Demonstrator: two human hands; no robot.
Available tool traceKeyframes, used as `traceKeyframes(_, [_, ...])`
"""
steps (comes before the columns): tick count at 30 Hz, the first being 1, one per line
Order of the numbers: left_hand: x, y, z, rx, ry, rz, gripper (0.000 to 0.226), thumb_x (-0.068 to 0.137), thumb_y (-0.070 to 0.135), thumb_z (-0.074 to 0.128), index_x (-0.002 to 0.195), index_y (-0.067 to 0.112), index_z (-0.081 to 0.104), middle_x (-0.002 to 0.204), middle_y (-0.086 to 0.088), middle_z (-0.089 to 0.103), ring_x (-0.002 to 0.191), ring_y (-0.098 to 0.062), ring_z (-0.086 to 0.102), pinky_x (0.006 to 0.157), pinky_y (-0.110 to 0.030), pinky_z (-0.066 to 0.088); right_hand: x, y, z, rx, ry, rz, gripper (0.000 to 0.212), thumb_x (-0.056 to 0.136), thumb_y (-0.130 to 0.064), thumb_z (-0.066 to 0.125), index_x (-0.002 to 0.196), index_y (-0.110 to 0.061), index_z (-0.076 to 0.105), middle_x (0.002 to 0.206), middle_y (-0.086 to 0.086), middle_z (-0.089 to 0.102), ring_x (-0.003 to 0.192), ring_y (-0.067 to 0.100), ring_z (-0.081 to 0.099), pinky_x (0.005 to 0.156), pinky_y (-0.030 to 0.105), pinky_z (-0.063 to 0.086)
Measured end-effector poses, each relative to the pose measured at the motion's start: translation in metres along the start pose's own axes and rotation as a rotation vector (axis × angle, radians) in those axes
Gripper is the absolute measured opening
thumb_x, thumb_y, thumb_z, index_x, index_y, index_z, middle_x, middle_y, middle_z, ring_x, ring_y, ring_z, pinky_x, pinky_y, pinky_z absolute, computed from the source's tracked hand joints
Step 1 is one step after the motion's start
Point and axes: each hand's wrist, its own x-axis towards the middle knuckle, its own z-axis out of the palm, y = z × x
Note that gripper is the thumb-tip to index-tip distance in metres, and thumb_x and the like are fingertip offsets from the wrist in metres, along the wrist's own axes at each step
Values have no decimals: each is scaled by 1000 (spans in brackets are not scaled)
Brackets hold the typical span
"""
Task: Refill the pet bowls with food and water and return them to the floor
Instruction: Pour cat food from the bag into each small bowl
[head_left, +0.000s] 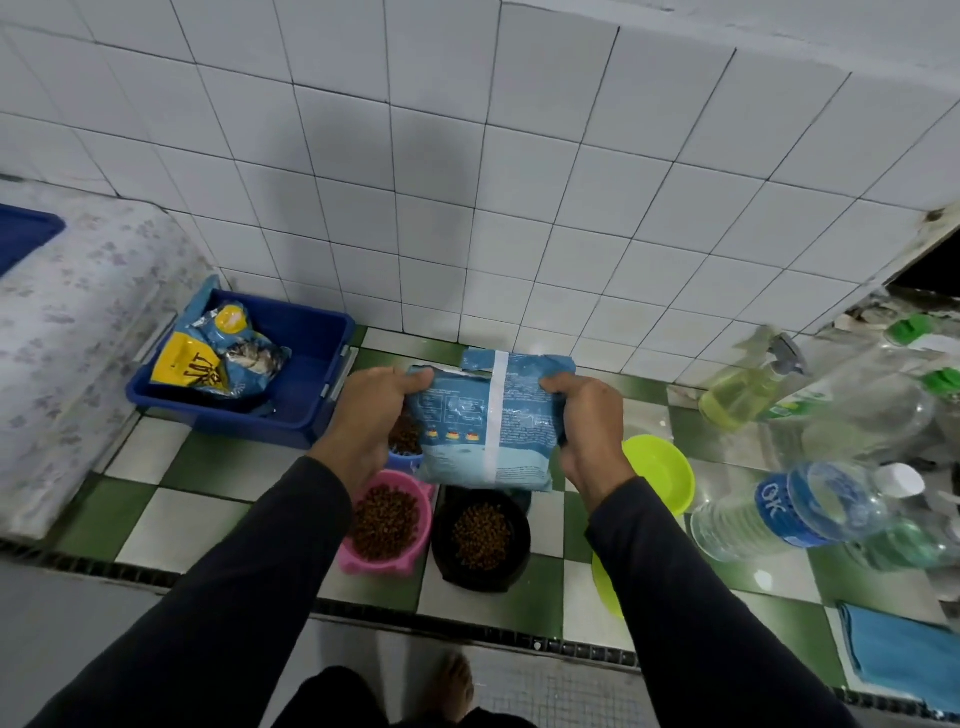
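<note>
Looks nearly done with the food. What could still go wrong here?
The blue food bag, gripped by the left hand and right hand, hangs over the filled black bowl and pink bowl; if its top is open, tilting it may scatter kibble. The water bottle lies beside the green bowl, so a sleeve might knock it.

Both arms are stretched forward from the lower corners of the view, each covered to the wrist by a dark sleeve, and are drawn in toward each other. The left hand (371, 415) is held with its back upward, the fingers curled under and the thumb laid across the top of what it grips. The right hand (587, 421) is closed in a fist-like grip, knuckles upward, thumb pressed inward. The two hands are kept level, well apart. A bare foot (452, 686) is seen below, between the arms.
</note>
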Motion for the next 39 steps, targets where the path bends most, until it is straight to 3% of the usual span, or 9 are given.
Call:
traceKeyframes(3, [4,4,-12,7,16,-38,12,93,16,71,87,9,64,85,-5,69,74,-15,65,58,-26,51,1,0,10,-12,-5,32,19,71,2,69,89,0,64,81,13,61,67,26,62,53,33,54])
traceKeyframes(6, [16,7,-35,24,26,-21,17,92,23,73,86,11,63,92,-7,67,80,-18,60,63,-30,46,-1,-4,25,-100,-41,11,7,77,3,67,82,-2,65,77,9,61,60,19,59,41,22,47])
traceKeyframes(11, [35,20,-70,94,46,44,28,96,27,70,76,17,55,68,0,59,64,-14,51,56,-29,42,-2,5,67,-155,-110,96,15,78,0,65,93,-1,68,73,6,60,54,17,59,44,23,45])
traceKeyframes(14, [49,33,-94,166,70,81,25,98,29,68,81,12,60,82,-9,70,72,-17,65,57,-29,51,-3,18,99,-179,-155,179,27,72,-8,64,98,-5,68,81,9,61,62,25,60,41,23,37])
traceKeyframes(19, [83,64,-142,295,22,125,27,94,28,73,80,10,60,82,-11,71,68,-16,64,54,-27,49,-7,34,149,-197,-281,293,29,76,-12,60,103,-11,69,85,7,65,69,23,61,48,23,44])
traceKeyframes(24, [119,97,-182,401,-55,133,29,91,25,77,76,10,57,62,-2,64,41,-4,52,37,-19,40,-13,52,190,-154,-460,393,24,82,-3,57,104,-6,66,87,8,72,75,25,72,69,36,56])
traceKeyframes(30, [164,125,-209,535,-149,197,22,90,19,78,90,-2,71,78,-7,69,66,-13,62,59,-25,52,-25,76,244,-135,-507,363,42,84,8,55,125,4,60,109,19,70,93,34,70,68,42,61])
traceKeyframes(36, [195,127,-208,572,-246,238,11,89,18,79,81,18,72,80,3,73,72,-7,67,75,-27,57,-31,95,277,-17,-493,292,31,85,14,50,105,-2,66,97,14,74,87,31,72,78,50,60])
traceKeyframes(39, [209,124,-206,584,-302,267,8,88,17,80,82,21,75,83,5,76,75,-7,69,82,-30,58,-34,105,286,30,-472,265,34,86,15,48,108,-3,65,97,12,75,87,29,73,75,46,61])
